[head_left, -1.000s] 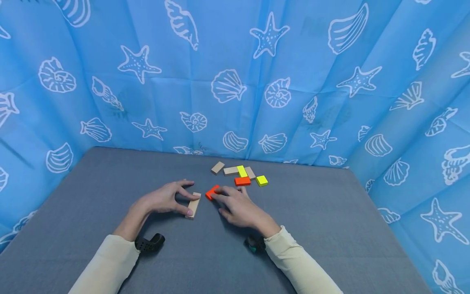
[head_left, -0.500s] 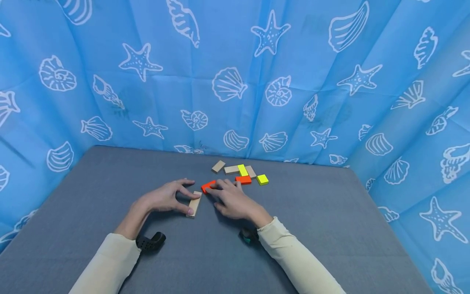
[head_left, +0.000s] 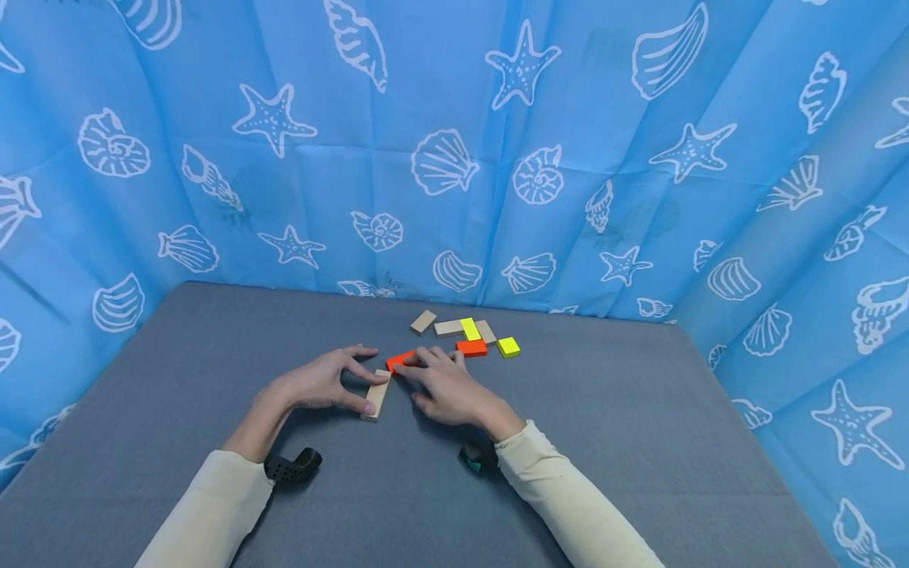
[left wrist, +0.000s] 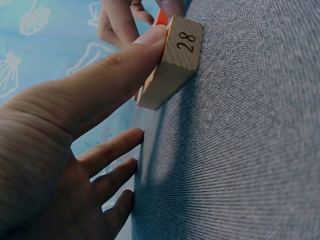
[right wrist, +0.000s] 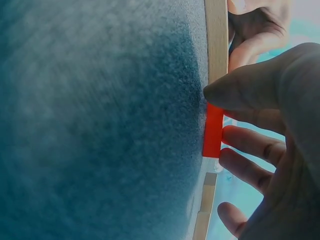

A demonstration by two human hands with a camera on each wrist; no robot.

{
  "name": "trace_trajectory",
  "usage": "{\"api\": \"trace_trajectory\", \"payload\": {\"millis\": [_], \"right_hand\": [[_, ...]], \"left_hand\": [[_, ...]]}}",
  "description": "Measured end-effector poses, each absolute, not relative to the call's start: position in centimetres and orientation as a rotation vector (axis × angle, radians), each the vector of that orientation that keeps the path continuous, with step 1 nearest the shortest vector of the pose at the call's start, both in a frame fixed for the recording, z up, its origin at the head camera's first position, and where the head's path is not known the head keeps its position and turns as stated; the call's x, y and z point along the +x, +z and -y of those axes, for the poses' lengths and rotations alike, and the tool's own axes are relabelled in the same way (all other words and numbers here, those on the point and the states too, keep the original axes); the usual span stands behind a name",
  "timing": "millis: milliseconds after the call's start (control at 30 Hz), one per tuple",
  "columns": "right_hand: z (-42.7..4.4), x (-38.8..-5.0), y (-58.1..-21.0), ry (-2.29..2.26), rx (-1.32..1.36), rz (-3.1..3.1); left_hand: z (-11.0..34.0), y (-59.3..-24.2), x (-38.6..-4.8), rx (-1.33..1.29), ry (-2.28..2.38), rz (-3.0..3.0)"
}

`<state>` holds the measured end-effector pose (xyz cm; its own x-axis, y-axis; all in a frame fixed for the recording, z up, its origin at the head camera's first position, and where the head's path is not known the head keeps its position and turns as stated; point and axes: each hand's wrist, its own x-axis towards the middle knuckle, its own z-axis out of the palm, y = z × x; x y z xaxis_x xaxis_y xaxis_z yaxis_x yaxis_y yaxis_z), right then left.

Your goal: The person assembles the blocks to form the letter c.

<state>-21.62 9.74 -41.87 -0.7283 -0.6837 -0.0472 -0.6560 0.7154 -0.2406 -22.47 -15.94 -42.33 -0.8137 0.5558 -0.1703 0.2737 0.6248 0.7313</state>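
Note:
My left hand (head_left: 323, 383) holds a plain wooden block (head_left: 379, 394) flat on the table, with thumb and index finger at its two ends. In the left wrist view the block's end (left wrist: 186, 44) bears the number 28, and the thumb lies along its upper edge. My right hand (head_left: 454, 386) pinches an orange-red block (head_left: 400, 360) at the far end of the wooden one. The right wrist view has the thumb across where the red block (right wrist: 213, 135) meets the wooden block, so the exact contact is hidden.
Behind the right hand lie another orange-red block (head_left: 472, 349), a yellow block (head_left: 469, 329), a small yellow block (head_left: 508, 347) and several plain wooden blocks (head_left: 423, 322). The grey table (head_left: 604, 442) ends at a blue shell-print curtain (head_left: 483, 221).
My right hand has slid the orange-red block left and away from me, turning it, up to the wooden block's far end. My left hand has stayed put on the wooden block.

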Motion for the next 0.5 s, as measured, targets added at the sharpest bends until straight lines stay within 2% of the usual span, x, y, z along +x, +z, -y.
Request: {"api": "trace_trajectory", "payload": {"millis": [500], "right_hand": [[-9.76, -21.61, -41.66, -0.334, -1.106, -2.760]], "left_hand": [[15.99, -42.36, -22.58, 0.673, 1.021, -2.490]]}}
